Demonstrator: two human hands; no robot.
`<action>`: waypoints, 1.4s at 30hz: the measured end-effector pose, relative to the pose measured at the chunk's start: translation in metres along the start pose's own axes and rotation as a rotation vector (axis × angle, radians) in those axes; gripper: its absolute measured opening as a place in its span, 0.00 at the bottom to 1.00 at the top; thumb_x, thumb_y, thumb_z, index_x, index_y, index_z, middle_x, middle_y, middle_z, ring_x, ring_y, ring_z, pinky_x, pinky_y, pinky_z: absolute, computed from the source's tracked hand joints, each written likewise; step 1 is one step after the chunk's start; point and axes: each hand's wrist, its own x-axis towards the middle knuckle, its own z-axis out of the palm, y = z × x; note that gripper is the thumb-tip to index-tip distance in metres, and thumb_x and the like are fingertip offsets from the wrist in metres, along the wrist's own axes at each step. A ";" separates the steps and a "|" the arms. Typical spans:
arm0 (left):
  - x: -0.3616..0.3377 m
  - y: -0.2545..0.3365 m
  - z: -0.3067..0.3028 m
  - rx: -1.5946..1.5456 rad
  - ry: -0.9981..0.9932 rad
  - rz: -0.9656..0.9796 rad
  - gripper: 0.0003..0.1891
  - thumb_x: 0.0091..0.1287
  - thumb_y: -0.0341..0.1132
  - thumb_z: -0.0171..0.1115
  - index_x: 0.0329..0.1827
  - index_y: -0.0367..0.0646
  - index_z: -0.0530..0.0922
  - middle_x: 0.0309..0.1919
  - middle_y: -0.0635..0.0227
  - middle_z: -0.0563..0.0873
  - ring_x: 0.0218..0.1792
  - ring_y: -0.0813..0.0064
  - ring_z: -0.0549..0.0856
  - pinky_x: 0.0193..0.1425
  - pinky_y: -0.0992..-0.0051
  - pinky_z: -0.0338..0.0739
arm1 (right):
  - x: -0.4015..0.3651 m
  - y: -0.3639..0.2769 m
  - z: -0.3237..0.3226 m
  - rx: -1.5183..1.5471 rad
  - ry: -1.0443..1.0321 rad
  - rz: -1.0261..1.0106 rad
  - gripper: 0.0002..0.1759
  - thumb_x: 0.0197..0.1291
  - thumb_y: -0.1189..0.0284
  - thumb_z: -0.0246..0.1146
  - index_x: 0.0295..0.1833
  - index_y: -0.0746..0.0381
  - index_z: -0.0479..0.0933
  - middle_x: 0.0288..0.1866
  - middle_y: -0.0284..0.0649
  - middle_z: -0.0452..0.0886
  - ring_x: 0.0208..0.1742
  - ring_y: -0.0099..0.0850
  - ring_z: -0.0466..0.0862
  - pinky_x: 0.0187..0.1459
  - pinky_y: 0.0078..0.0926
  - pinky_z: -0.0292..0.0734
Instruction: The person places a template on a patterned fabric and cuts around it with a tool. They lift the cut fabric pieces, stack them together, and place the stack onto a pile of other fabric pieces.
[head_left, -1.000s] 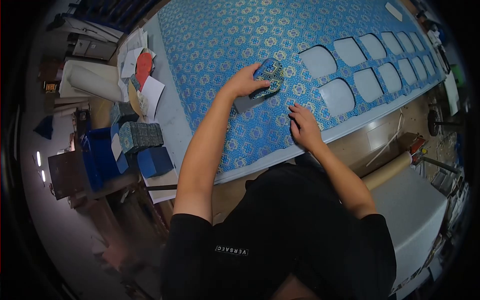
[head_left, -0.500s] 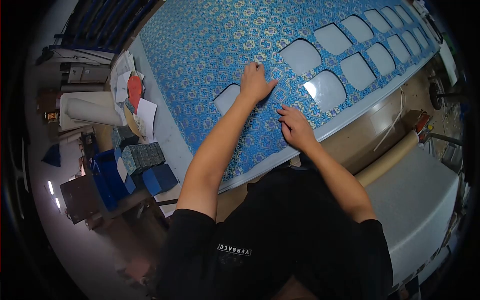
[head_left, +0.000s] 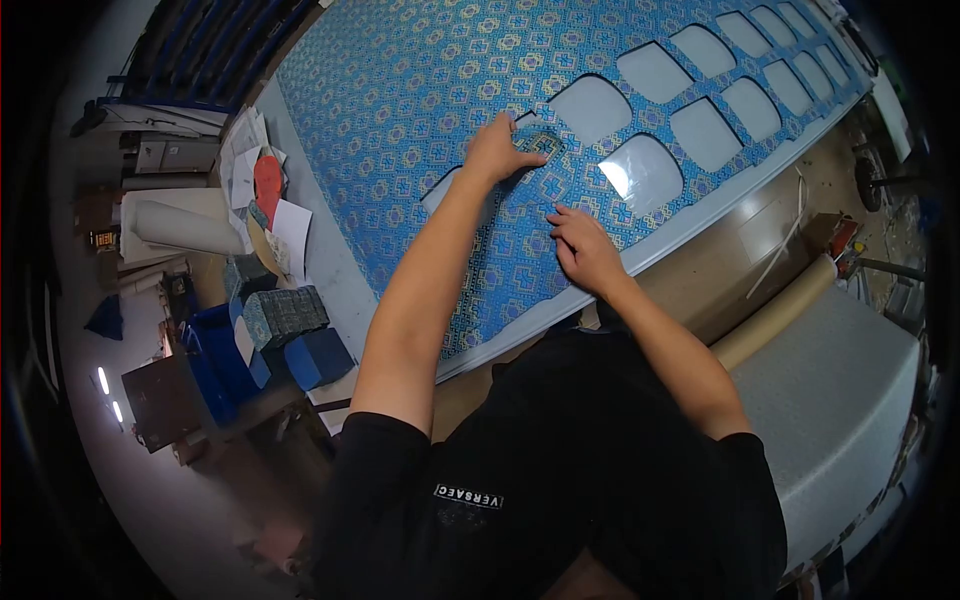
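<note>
Blue fabric (head_left: 400,130) with a yellow and purple geometric pattern lies spread over a pale table. My left hand (head_left: 495,152) pinches a cut piece of this fabric (head_left: 541,146), its edge lifted and curled between thumb and fingers. A dark gap shows beside the lifted edge. Nearer my body, my right hand (head_left: 588,245) rests on the fabric with fingers slightly bent and thumb apart, holding nothing. Rounded cut-out openings (head_left: 640,175) run in rows to the right, baring the pale surface. Another opening (head_left: 440,190) is partly covered by my left forearm.
The pale table edge (head_left: 720,212) runs in front of me. Papers and a red template (head_left: 268,180) lie at the table's left side, near stacked fabric blocks (head_left: 285,312) and a blue bin (head_left: 207,360). A large grey roll (head_left: 830,400) lies at right, beside a tan roll (head_left: 775,312).
My left hand has drawn slightly toward the left and raised the edge of a cut fabric piece, which lay flat before. My right hand stays nearly in place on the fabric.
</note>
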 end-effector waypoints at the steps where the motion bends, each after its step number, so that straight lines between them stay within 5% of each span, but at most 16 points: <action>1: -0.002 -0.001 -0.004 -0.179 -0.051 0.010 0.41 0.45 0.52 0.88 0.58 0.36 0.80 0.52 0.51 0.86 0.55 0.55 0.84 0.58 0.59 0.79 | -0.001 -0.001 0.000 0.000 0.000 0.000 0.08 0.59 0.81 0.65 0.45 0.65 0.81 0.59 0.44 0.86 0.70 0.46 0.80 0.71 0.48 0.72; 5: -0.010 -0.021 0.000 -0.233 0.097 0.196 0.39 0.45 0.43 0.89 0.59 0.33 0.80 0.51 0.52 0.89 0.49 0.60 0.89 0.53 0.63 0.83 | -0.001 0.001 0.000 0.015 0.014 -0.005 0.08 0.59 0.81 0.65 0.45 0.65 0.81 0.58 0.44 0.86 0.70 0.46 0.80 0.71 0.48 0.72; 7: -0.028 -0.004 -0.029 -0.398 -0.130 0.056 0.37 0.49 0.37 0.87 0.61 0.33 0.79 0.52 0.55 0.89 0.48 0.65 0.90 0.53 0.66 0.85 | -0.002 0.003 0.000 0.044 0.009 -0.007 0.11 0.61 0.79 0.66 0.49 0.65 0.81 0.61 0.45 0.85 0.70 0.47 0.80 0.70 0.47 0.73; 10: -0.060 0.006 -0.050 -0.693 -0.147 -0.006 0.33 0.51 0.35 0.86 0.59 0.33 0.80 0.46 0.59 0.90 0.46 0.69 0.89 0.53 0.68 0.85 | -0.001 -0.002 -0.001 0.212 0.038 0.172 0.18 0.64 0.75 0.67 0.58 0.65 0.79 0.65 0.46 0.82 0.70 0.49 0.79 0.70 0.45 0.74; 13: -0.092 0.001 -0.042 -0.989 -0.101 0.005 0.30 0.55 0.32 0.84 0.59 0.32 0.79 0.48 0.62 0.90 0.46 0.75 0.89 0.52 0.72 0.85 | 0.009 0.002 0.005 0.600 0.062 0.382 0.30 0.69 0.68 0.69 0.70 0.70 0.68 0.65 0.50 0.82 0.69 0.37 0.80 0.68 0.36 0.75; 14: -0.107 0.004 -0.042 -1.007 -0.093 -0.001 0.28 0.59 0.32 0.82 0.60 0.33 0.79 0.48 0.63 0.90 0.46 0.76 0.88 0.51 0.73 0.85 | 0.017 -0.002 0.001 0.727 0.042 0.485 0.33 0.69 0.66 0.70 0.70 0.72 0.66 0.57 0.48 0.85 0.59 0.30 0.84 0.60 0.28 0.79; 17: -0.142 -0.017 -0.009 -1.218 -0.071 -0.083 0.24 0.65 0.32 0.78 0.60 0.33 0.79 0.48 0.64 0.89 0.45 0.77 0.88 0.50 0.74 0.85 | 0.030 -0.018 -0.020 0.855 -0.227 0.717 0.31 0.67 0.68 0.72 0.67 0.72 0.67 0.49 0.44 0.87 0.45 0.25 0.87 0.46 0.23 0.84; 18: -0.157 -0.022 -0.006 -1.233 -0.082 -0.159 0.17 0.71 0.30 0.71 0.60 0.34 0.79 0.47 0.66 0.89 0.45 0.78 0.87 0.51 0.76 0.84 | 0.026 -0.027 -0.016 0.917 -0.166 0.729 0.26 0.66 0.70 0.72 0.61 0.71 0.70 0.41 0.40 0.87 0.34 0.20 0.85 0.31 0.18 0.81; 21: -0.197 -0.055 0.019 -1.297 -0.120 -0.252 0.13 0.74 0.29 0.67 0.58 0.34 0.80 0.47 0.67 0.89 0.45 0.79 0.87 0.52 0.77 0.83 | 0.003 -0.020 -0.007 0.652 -0.376 0.724 0.20 0.66 0.73 0.72 0.56 0.69 0.72 0.35 0.34 0.83 0.32 0.20 0.85 0.28 0.19 0.81; 25: -0.242 -0.081 0.034 -1.185 -0.196 -0.347 0.14 0.74 0.30 0.67 0.59 0.35 0.81 0.48 0.70 0.88 0.46 0.82 0.85 0.54 0.78 0.81 | -0.015 -0.037 -0.008 0.697 -0.574 0.825 0.11 0.69 0.75 0.68 0.48 0.67 0.73 0.30 0.32 0.77 0.28 0.18 0.82 0.29 0.17 0.79; 29: -0.258 -0.088 0.044 -0.925 -0.095 -0.402 0.20 0.72 0.31 0.70 0.62 0.32 0.79 0.52 0.64 0.88 0.52 0.76 0.86 0.57 0.74 0.81 | -0.015 -0.034 -0.006 0.710 -0.589 0.677 0.06 0.72 0.77 0.64 0.43 0.64 0.73 0.30 0.29 0.75 0.30 0.17 0.80 0.34 0.18 0.76; 31: -0.258 -0.086 0.035 -0.777 -0.159 -0.341 0.33 0.66 0.32 0.75 0.74 0.33 0.73 0.66 0.46 0.82 0.67 0.61 0.81 0.67 0.65 0.78 | -0.004 -0.033 -0.016 0.387 -0.565 0.512 0.08 0.69 0.78 0.63 0.51 0.66 0.77 0.34 0.40 0.83 0.37 0.28 0.86 0.41 0.28 0.80; 34: -0.262 -0.082 0.030 -0.756 -0.023 -0.296 0.30 0.64 0.29 0.74 0.71 0.37 0.77 0.63 0.49 0.84 0.66 0.62 0.82 0.66 0.64 0.79 | 0.012 -0.033 -0.034 0.164 -0.426 0.274 0.10 0.70 0.78 0.61 0.54 0.65 0.78 0.41 0.51 0.84 0.44 0.49 0.85 0.49 0.39 0.80; 35: -0.262 -0.081 0.026 -0.761 -0.017 -0.304 0.30 0.64 0.29 0.74 0.71 0.37 0.77 0.63 0.49 0.84 0.66 0.62 0.82 0.66 0.64 0.79 | 0.014 -0.032 -0.036 0.117 -0.374 0.193 0.08 0.73 0.79 0.60 0.54 0.66 0.77 0.39 0.45 0.80 0.40 0.35 0.81 0.46 0.30 0.76; 37: -0.261 -0.078 0.021 -0.860 0.054 -0.448 0.28 0.63 0.27 0.72 0.68 0.38 0.79 0.62 0.54 0.86 0.65 0.63 0.82 0.65 0.65 0.79 | 0.022 -0.029 -0.040 0.114 -0.399 0.195 0.08 0.73 0.79 0.59 0.54 0.65 0.77 0.39 0.46 0.81 0.39 0.35 0.81 0.45 0.30 0.77; 42: -0.256 -0.084 0.033 -0.952 0.104 -0.376 0.25 0.63 0.25 0.72 0.65 0.37 0.80 0.60 0.54 0.86 0.65 0.65 0.83 0.64 0.68 0.79 | 0.035 -0.043 -0.044 0.094 -0.542 0.233 0.08 0.75 0.79 0.58 0.55 0.65 0.77 0.37 0.47 0.81 0.36 0.35 0.80 0.44 0.30 0.77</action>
